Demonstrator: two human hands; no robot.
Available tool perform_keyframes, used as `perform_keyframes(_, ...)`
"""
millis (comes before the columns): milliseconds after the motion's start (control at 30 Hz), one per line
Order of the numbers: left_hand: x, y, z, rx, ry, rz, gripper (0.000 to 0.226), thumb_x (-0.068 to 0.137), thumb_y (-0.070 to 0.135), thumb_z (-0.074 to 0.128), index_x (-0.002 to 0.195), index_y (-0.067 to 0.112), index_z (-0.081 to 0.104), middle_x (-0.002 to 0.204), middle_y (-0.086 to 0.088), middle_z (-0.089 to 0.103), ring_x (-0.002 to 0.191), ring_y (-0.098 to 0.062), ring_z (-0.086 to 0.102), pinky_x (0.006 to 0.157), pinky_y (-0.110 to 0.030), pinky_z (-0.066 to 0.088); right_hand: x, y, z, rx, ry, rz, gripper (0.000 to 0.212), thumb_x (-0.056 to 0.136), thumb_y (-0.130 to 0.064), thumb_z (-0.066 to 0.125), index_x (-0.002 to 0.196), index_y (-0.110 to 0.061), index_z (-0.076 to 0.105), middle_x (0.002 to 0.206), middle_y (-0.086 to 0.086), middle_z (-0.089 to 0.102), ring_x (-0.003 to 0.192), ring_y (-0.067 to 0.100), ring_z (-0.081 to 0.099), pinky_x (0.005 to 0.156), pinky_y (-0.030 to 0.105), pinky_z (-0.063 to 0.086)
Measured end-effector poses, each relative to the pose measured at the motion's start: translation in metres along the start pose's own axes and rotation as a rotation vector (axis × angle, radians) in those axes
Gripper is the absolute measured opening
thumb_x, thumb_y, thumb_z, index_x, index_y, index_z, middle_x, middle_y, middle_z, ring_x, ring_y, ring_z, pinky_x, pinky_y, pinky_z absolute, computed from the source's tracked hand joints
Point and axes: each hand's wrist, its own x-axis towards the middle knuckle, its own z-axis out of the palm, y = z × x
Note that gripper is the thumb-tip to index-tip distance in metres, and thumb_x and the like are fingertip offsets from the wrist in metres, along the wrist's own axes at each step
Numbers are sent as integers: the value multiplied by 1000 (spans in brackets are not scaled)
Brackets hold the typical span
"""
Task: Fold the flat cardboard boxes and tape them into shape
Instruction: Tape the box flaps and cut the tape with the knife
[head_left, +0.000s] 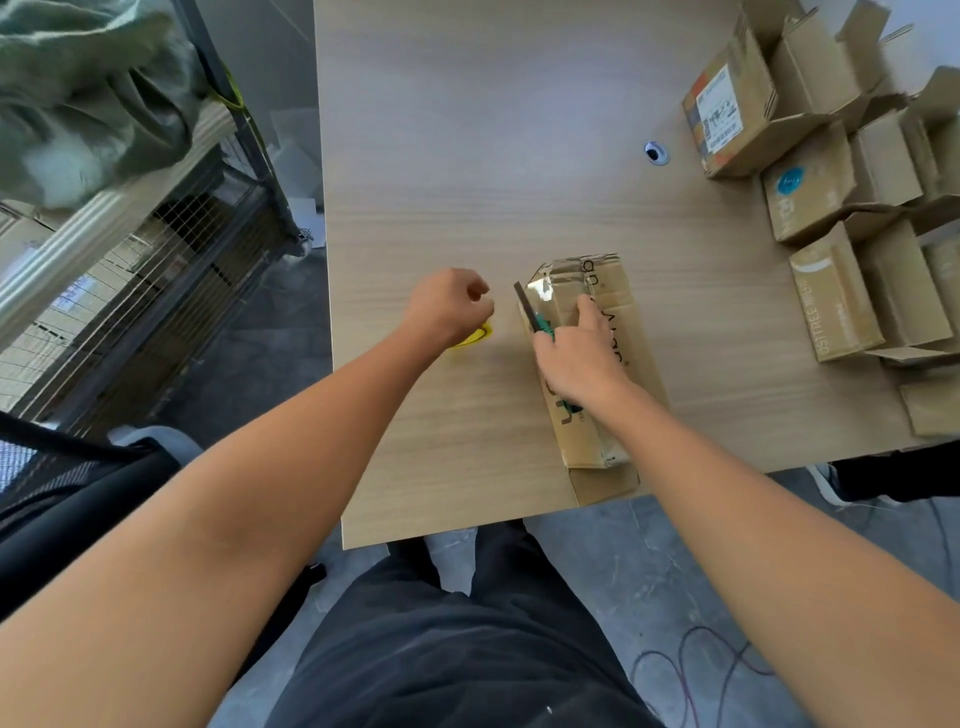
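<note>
A cardboard box (618, 332) lies on the wooden table (467, 156) near its front edge, with clear shiny tape along its top. My right hand (576, 358) rests on the box and grips a green-handled cutter (535, 317) whose dark blade points away along the box's left edge; my index finger presses the cardboard. My left hand (449, 306) hovers to the left of the box with fingers curled. Under it peeks a yellow object (475, 335), probably a tape roll; whether the hand holds it I cannot tell.
Several folded open-topped cardboard boxes (841, 171) crowd the table's right side. A round cable hole (655, 152) sits in the tabletop. A wire cage cart (130, 270) with a green sack stands on the left, a black chair (67, 499) beside me.
</note>
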Motion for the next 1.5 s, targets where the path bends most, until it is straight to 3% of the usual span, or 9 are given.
perform_keyframes(133, -32, -3, -16, -408, -31, -59, 32, 81, 29, 55, 106, 19, 72, 102, 1, 70, 93, -21, 64, 72, -33, 56, -24, 18, 2, 261, 223, -135, 50, 104, -47, 44, 113, -5, 68, 167, 2, 17, 156, 21, 6, 125, 49, 15)
perform_keyframes(233, -64, 8, -27, -548, -38, -19, 38, 71, 24, 47, 101, 21, 71, 102, -1, 72, 89, -14, 64, 57, -24, 51, -44, 26, 4, 381, 368, -243, 38, 102, -47, 50, 119, -14, 61, 144, 7, 50, 143, 27, 35, 120, 51, 28)
perform_keyframes(367, -105, 28, -28, -518, -14, 92, 38, 70, 18, 48, 100, 24, 71, 97, 5, 71, 80, -9, 63, 57, -22, 52, -71, 25, 7, 617, 332, -255, 38, 98, -59, 52, 98, -21, 57, 82, 0, 60, 78, 19, 59, 69, 41, 50)
perform_keyframes(567, -150, 55, -15, -417, 19, 257, 39, 77, 14, 51, 113, 21, 65, 98, 5, 69, 70, -21, 60, 63, -41, 55, -98, 31, 10, 1062, 198, -216, 22, 83, -57, 70, 99, -42, 66, 77, -18, 69, 62, 2, 62, 55, 30, 55)
perform_keyframes(800, -188, 97, 7, -204, 33, 296, 34, 79, 24, 53, 112, 26, 62, 102, 6, 67, 71, -11, 54, 72, -39, 54, -126, 65, 5, 1069, 264, -243, 11, 91, -32, 75, 82, -28, 70, 76, 0, 65, 56, 10, 59, 48, 29, 50)
perform_keyframes(933, -207, 110, 19, -175, 50, 296, 35, 80, 19, 52, 113, 21, 63, 100, 7, 67, 71, -9, 53, 105, -53, 45, -132, 87, 3, 1170, 183, -136, 3, 90, -21, 75, 90, -23, 73, 75, -4, 68, 57, 7, 60, 50, 21, 49)
perform_keyframes(1167, -237, 123, 33, -165, 96, 316, 34, 79, 8, 54, 111, 16, 63, 98, 4, 68, 69, 0, 52, 107, -62, 41, -138, 117, 0, 1210, 29, -158, 8, 89, -13, 76, 92, -16, 69, 75, 1, 67, 59, 7, 61, 55, 27, 53)
perform_keyframes(1367, -252, 129, 47, -157, 79, 332, 37, 78, 6, 55, 110, 22, 62, 99, 3, 67, 73, -9, 51, 75, -24, 45, -146, 137, 1, 1257, -29, -199, 5, 91, -8, 72, 94, -9, 68, 71, 8, 62, 54, 14, 56, 61, 39, 51)
perform_keyframes(1500, -257, 139, 59, -150, 69, 335, 37, 78, 6, 55, 110, 23, 61, 101, 5, 66, 77, -13, 53, 70, -21, 46, -150, 151, 1, 1222, 1, -234, 8, 93, -9, 69, 99, -5, 67, 71, 7, 62, 55, 15, 55, 56, 38, 48)
